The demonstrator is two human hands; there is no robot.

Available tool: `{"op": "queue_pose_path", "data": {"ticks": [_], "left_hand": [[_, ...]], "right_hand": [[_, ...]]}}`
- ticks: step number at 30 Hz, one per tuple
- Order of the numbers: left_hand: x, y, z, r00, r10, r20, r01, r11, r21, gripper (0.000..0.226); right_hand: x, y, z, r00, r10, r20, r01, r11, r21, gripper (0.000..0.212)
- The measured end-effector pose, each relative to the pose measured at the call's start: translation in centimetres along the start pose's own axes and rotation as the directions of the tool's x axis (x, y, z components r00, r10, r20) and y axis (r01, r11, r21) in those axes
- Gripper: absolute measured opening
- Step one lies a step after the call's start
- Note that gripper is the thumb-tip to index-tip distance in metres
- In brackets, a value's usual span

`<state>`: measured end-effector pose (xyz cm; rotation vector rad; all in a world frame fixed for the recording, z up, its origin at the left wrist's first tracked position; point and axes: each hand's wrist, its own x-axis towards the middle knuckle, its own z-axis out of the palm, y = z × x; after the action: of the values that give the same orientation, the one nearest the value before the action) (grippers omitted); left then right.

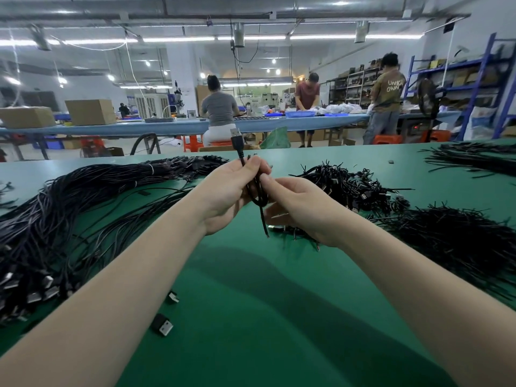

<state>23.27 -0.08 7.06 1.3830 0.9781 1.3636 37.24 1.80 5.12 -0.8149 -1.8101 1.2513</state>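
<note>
Bare hands and forearms of a worker, seen from a head-worn camera

The left hand (226,191) and right hand (296,205) are uncovered, as are both wrists. The left forearm (125,275) and right forearm (405,275) show as bare skin from wrist to the lower edge of the frame, smooth and slender, and broadened near the edge by the wide-angle lens. The nails that show at the fingertips (254,163) look short and plain. The upper arms lie outside the view, so whether a sleeve begins higher up cannot be told.
</note>
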Motion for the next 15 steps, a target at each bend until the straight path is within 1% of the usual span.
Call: {"op": "queue_pose_path", "data": {"ticks": [2,5,7,10,12,15], "left_hand": [[0.0,-0.2,0.1,1.0,0.01,-0.01,-0.009,0.999,0.035,0.027],[0.1,-0.4,0.2,0.999,0.03,-0.04,-0.026,0.994,0.103,0.028],[0.2,-0.5,0.1,0.999,0.038,-0.023,-0.035,0.991,0.133,0.029],[0.0,-0.5,0.0,1.0,0.004,0.029,-0.008,0.989,0.147,0.028],[-0.1,-0.6,0.2,0.999,-0.003,0.041,-0.004,0.985,0.175,0.028],[-0.1,-1.2,0.7,0.999,0.032,0.024,-0.037,0.974,0.225,0.029]], "right_hand": [[-0.2,-0.2,0.4,0.998,-0.061,0.011,0.062,0.987,-0.15,0.039],[-0.4,-0.5,0.7,0.995,-0.086,0.047,0.095,0.97,-0.222,0.042],[-0.5,-0.8,0.6,0.994,-0.09,0.069,0.106,0.95,-0.293,0.044],[-0.4,-0.8,0.6,0.991,-0.108,0.083,0.134,0.885,-0.446,0.043],[-0.4,-0.5,0.8,0.99,-0.124,0.072,0.143,0.873,-0.467,0.038],[-0.1,0.0,1.1,0.99,-0.125,0.072,0.143,0.905,-0.4,0.02]]}}
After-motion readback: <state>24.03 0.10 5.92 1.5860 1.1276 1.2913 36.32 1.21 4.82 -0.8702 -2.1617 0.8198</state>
